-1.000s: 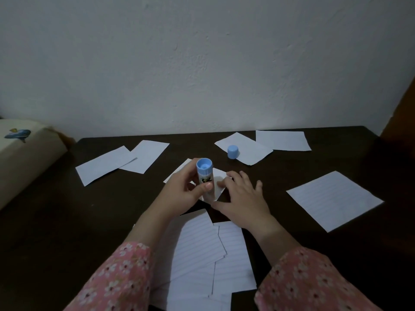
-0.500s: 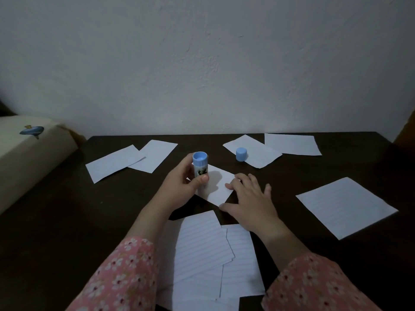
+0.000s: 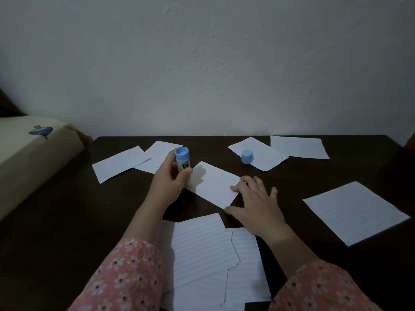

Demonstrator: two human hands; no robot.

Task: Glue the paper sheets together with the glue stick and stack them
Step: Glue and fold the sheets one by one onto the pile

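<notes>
Left hand [image 3: 167, 180] grips the uncapped blue glue stick [image 3: 182, 162] upright over the white paper sheet's [image 3: 212, 185] left edge; right hand [image 3: 258, 204], fingers spread flat, presses that sheet's right corner.

- The scene is dim throughout, with a cool bluish-grey cast; the wall [image 3: 213, 63] behind the hands is evenly lit, with no glare.
- The dark table [image 3: 56, 232] swallows most detail, so the white sheets stand out as the brightest areas.
- A soft shadow lies on the sheet [image 3: 215, 185] just right of the left hand [image 3: 168, 178] (the one around the glue stick [image 3: 183, 161]), which suggests light from the left.
- Wide-angle distortion stretches the corners and bends the table's far edge.
- The sleeves [image 3: 125, 277] nearest the camera look soft and slightly blurred; ruled lines near the right hand [image 3: 258, 205] stay faintly legible.
</notes>
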